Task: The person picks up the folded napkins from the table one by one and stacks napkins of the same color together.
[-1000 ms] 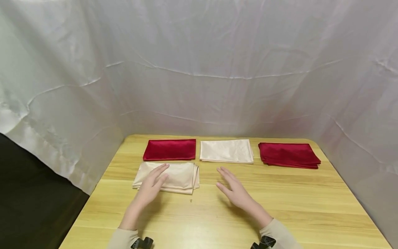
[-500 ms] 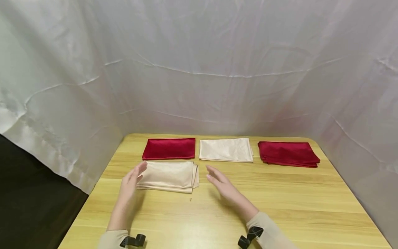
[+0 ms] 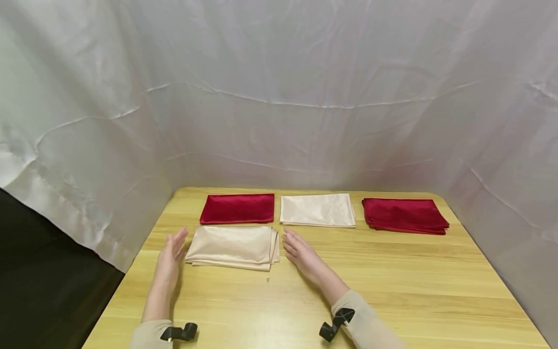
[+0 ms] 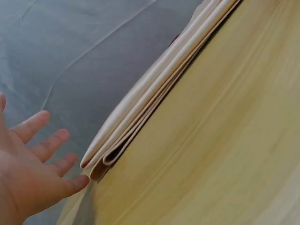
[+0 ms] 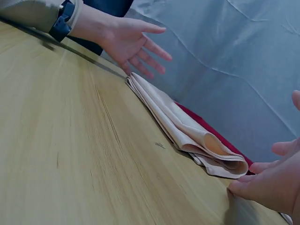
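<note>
A: Where is the folded cream cloth (image 3: 232,247)?

B: Left of centre in the lower half of the head view, flat on the wooden table (image 3: 392,281). The left hand (image 3: 170,254) stands just off its left edge, fingers straight and released, grasping nothing.

A: And the right hand (image 3: 301,252)?

B: Just off the cloth's right edge, fingers relaxed, also holding nothing.

A: Anything held in a container?

B: No; everything lies on the tabletop. Behind the cloth is a red cloth (image 3: 238,208), to its right a second cream cloth (image 3: 317,210), and at right a red stack (image 3: 404,215).
</note>
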